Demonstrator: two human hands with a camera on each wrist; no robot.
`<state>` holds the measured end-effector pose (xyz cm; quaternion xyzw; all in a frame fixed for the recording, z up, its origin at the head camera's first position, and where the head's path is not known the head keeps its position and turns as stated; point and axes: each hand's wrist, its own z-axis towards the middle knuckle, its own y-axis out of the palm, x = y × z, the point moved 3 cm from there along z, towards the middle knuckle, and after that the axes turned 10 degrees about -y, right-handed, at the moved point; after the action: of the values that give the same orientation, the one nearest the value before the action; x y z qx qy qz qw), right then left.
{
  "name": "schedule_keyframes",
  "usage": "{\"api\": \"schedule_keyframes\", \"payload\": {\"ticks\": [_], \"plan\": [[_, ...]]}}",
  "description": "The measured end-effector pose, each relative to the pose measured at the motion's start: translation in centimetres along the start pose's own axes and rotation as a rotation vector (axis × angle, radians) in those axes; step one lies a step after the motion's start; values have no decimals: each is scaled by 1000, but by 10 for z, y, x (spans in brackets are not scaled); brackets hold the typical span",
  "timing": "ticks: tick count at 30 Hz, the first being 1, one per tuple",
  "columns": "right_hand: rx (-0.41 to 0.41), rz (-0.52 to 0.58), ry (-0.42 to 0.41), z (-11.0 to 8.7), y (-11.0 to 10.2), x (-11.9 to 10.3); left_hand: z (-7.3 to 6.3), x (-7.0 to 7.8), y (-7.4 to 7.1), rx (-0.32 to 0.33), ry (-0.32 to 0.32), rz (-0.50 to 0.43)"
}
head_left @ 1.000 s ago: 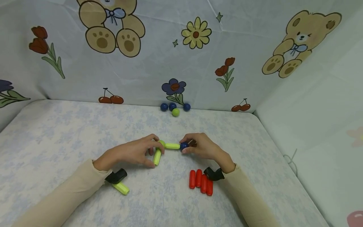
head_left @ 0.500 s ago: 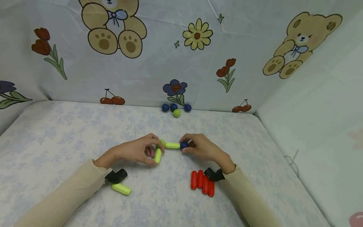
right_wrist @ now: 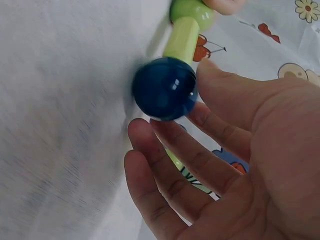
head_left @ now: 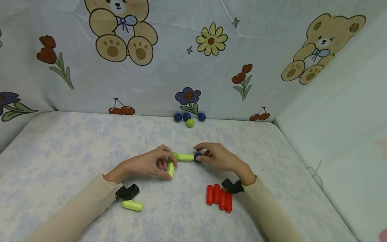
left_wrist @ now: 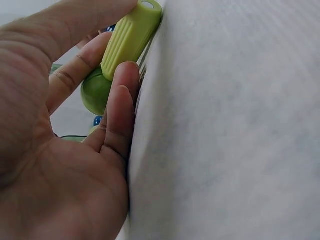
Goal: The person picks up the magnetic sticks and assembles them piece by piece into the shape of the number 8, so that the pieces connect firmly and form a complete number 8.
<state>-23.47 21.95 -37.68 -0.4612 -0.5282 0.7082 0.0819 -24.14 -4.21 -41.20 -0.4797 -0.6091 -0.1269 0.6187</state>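
The left hand (head_left: 151, 164) covers most of the round green plastic ball (head_left: 175, 155) (only a sliver shows from above). The top end of the short green plastic stick (head_left: 171, 169) hides under its fingers. The right hand (head_left: 219, 158) hides half of the shiny dark blue ball (head_left: 198, 156). The edge of the left wrist view cuts off the palm. The cloth (right_wrist: 65, 125) looks blurry in the right wrist view.

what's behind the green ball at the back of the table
Three blue balls sit in a row right behind the green ball, against the printed cloth backdrop. Whether the green ball touches the blue ones cannot be told.
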Motion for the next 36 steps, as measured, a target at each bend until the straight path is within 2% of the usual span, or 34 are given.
{"api": "schedule_keyframes", "payload": {"ticks": [6,16,21,26,31,36], "plan": [[3,-32,-24,7,-11,4,0,-1,0,1,-15,-12],[77,-141,-20,41,-28,23,0,-1,-1,-3,-19,-38],[105,-208,5,60,-29,30,-2,-3,-1,-1,-22,-52],[105,-228,30,76,-28,32,-1,-2,-2,-2,-21,-63],[109,-230,53,86,-27,35,1,-1,-2,-18,-2,-53],[78,-233,71,93,-22,35,1,-5,-1,-28,4,-25]]}}
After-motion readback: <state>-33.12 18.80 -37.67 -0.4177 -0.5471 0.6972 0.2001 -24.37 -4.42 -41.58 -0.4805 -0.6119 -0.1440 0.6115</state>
